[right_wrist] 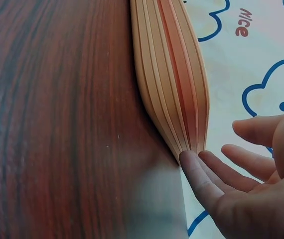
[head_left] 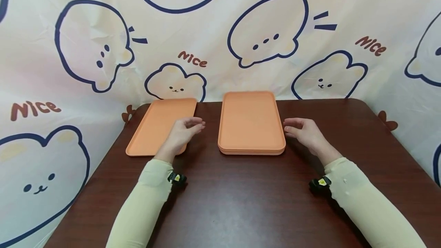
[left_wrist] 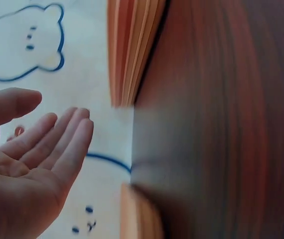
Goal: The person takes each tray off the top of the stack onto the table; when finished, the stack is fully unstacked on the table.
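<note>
A stack of several orange trays (head_left: 251, 121) sits near the back middle of the table, its layered edges showing in the right wrist view. Farther left lies another orange tray (head_left: 155, 125), partly covered by the left forearm and hand. My left hand (head_left: 182, 132) hovers over that tray's right side, fingers pointing toward the stack and holding nothing. Beside the stack's right edge is my right hand (head_left: 304, 133), fingertips right at the tray rims in the right wrist view (right_wrist: 246, 184). Its thumb stands apart from the fingers, and nothing is between them.
The dark brown wooden table (head_left: 241, 198) reaches back to a pale curtain (head_left: 217, 30) printed with bear outlines. The curtain also hangs along the left and right sides. Each wrist wears a black strap with a small camera.
</note>
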Available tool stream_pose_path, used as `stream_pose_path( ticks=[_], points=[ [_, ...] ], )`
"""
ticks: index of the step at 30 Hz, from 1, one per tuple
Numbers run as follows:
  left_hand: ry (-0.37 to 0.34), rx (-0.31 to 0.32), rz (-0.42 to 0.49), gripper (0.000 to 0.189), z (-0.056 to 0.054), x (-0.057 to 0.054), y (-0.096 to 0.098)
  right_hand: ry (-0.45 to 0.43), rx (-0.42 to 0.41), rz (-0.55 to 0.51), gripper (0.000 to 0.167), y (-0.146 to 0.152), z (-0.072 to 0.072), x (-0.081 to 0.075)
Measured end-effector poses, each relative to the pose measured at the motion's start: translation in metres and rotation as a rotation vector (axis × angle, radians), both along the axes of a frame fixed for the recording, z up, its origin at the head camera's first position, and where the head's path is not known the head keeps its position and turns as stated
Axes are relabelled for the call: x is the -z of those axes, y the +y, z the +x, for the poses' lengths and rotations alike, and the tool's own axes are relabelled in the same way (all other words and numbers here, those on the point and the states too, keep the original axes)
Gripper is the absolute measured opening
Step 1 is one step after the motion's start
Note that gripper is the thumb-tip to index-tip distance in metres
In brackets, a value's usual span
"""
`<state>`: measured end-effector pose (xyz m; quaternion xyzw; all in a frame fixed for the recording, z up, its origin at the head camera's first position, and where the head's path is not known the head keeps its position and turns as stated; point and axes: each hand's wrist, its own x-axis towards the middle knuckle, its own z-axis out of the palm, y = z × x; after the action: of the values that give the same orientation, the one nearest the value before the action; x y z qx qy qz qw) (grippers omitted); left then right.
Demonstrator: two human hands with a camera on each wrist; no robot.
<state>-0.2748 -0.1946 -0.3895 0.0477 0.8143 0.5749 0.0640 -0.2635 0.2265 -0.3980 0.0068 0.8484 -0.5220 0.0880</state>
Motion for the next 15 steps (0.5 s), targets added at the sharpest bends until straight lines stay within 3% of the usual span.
stream_pose_path(
  ticks=[6,15],
  points=[
    [-0.014,0.013,-0.131,0.041,-0.003,0.005,0.031,0.032,-0.005,0.046,0.048,-0.002,-0.002,0.004],
    [-0.087,0.013,-0.168,0.051,-0.008,0.010,0.059,0.013,-0.020,0.119,0.052,-0.006,-0.007,0.009]
  ],
)
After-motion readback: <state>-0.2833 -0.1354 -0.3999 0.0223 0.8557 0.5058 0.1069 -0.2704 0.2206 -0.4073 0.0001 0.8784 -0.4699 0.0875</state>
